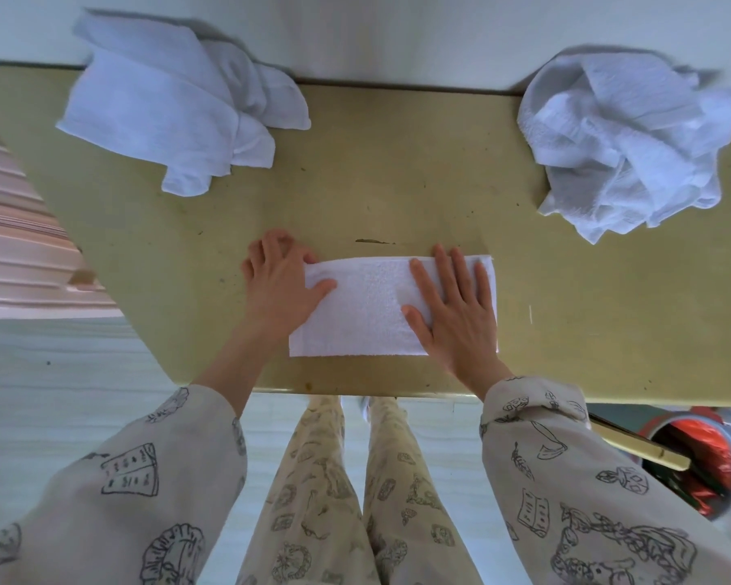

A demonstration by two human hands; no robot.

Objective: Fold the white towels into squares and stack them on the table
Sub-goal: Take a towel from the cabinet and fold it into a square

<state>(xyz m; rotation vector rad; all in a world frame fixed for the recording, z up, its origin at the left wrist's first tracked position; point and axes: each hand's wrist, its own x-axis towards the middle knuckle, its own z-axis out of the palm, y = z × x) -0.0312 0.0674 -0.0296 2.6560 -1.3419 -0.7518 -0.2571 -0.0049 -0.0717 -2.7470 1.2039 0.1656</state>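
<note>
Both hands [279,280] [452,306] hide the folded towel's [368,306] ends.

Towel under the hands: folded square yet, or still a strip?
Still a strip. The towel lies flat as a long rectangle; right hand presses one end, left hand holds the other.

Wall [397,31]: pale, plain, running behind the table's far edge. Ribbed pink object [22,242]: off the table's left edge, stacked ridges, kind cannot be told. Round container [701,462]: below the table's near right corner, red rim, crumpled red material inside; light striped floor [60,365] lies under the near edge.
</note>
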